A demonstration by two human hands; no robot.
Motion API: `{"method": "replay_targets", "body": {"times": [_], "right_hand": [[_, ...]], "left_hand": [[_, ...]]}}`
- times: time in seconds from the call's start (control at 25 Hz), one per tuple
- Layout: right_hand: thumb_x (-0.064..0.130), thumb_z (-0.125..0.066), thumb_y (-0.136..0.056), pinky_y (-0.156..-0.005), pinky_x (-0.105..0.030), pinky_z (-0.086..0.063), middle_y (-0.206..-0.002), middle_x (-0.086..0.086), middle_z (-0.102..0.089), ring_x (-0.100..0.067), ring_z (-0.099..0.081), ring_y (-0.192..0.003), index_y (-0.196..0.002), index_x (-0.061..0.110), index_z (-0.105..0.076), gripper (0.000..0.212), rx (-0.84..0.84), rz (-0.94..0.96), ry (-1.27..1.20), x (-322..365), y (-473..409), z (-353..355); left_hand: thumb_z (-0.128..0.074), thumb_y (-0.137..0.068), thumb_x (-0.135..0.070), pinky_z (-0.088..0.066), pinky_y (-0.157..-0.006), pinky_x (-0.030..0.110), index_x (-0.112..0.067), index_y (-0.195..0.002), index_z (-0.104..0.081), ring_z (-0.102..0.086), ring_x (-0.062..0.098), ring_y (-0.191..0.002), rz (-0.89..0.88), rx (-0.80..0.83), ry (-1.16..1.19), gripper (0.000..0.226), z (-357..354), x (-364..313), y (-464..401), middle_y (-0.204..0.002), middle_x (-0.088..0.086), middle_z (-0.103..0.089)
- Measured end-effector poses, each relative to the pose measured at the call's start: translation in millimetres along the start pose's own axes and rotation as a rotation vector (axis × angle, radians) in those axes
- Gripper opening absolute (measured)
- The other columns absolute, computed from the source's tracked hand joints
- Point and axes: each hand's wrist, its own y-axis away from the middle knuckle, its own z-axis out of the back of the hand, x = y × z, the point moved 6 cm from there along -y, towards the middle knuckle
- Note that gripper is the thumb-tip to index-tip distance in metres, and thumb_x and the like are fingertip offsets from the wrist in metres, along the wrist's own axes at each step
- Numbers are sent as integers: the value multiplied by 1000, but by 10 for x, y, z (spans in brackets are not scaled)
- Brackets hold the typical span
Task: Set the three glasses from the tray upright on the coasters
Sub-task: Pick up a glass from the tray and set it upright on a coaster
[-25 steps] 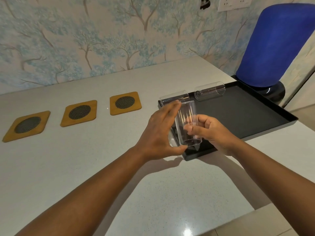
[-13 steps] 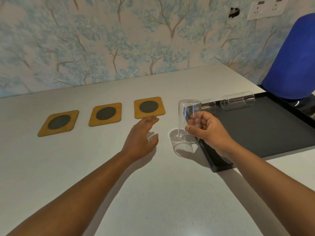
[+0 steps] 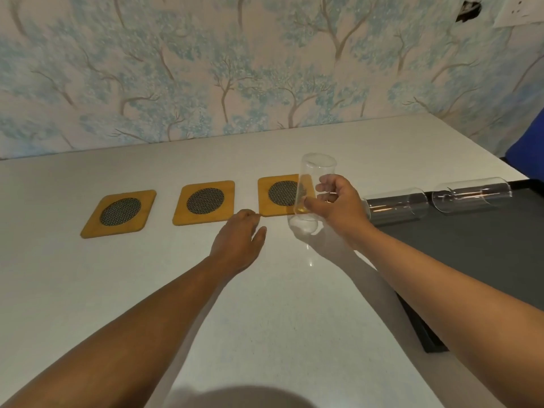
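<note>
Right hand (image 3: 338, 207) gripping a clear glass (image 3: 310, 189) above the worktop (image 3: 265, 304), seemingly mouth-down, beside the right-end coaster (image 3: 279, 195), left hand (image 3: 238, 242) open, empty, two glasses lying on the tray (image 3: 485, 245) at the right edge

Three coasters (image 3: 203, 202) bare, left hand (image 3: 238, 242) beside the nearest coaster

A home dining or kitchen corner is showing here: tree-patterned wallpaper (image 3: 235, 69) is covering the far wall, a pale speckled counter (image 3: 265, 304) is carrying wooden coasters (image 3: 203, 202), and a black serving tray (image 3: 485, 254) is lying at right.
</note>
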Motion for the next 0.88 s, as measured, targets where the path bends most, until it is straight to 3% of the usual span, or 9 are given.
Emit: {"method": "replay_targets", "body": {"times": [0.08, 0.32, 0.6, 0.88], "right_hand": [[28, -89, -73, -91, -38, -56, -118, 4, -63, -18, -63, -110, -126, 23, -56, 63, -4, 16, 19, -52, -213, -119], [32, -89, -74, -97, -34, -52, -129, -2, -63, -19, -58, -120, -137, 13, -53, 74, -4, 77, 144, -269, -654, -394], [33, -89, -76, -80, -6, -43, -136, 1, -59, -12, -57, -119, -150, 19, -45, 87, -1, 80, 149, -378, -849, -549], [46, -88, -72, -100, -30, -49, -141, 0, -60, -12, -56, -123, -149, 19, -44, 93, 16, 123, 240, -440, -863, -581]], "left_hand": [[-52, -102, -30, -53, -85, 36, -11, -117, -69, -61, 22, -109, -26, -48, -17, 29, 44, 46, -104, -125, 3, -65], [-56, -100, -20, -55, -87, 44, -9, -125, -71, -59, 30, -108, -119, -88, -40, 31, -62, 140, -237, -131, 6, -68], [-59, -98, -19, -57, -85, 41, -10, -125, -71, -62, 25, -98, -98, -97, 56, 31, -102, 215, -258, -130, 3, -69], [-59, -98, -20, -57, -84, 37, -11, -126, -71, -59, 20, -96, -104, -108, 39, 31, -101, 223, -272, -130, 1, -69]]}}
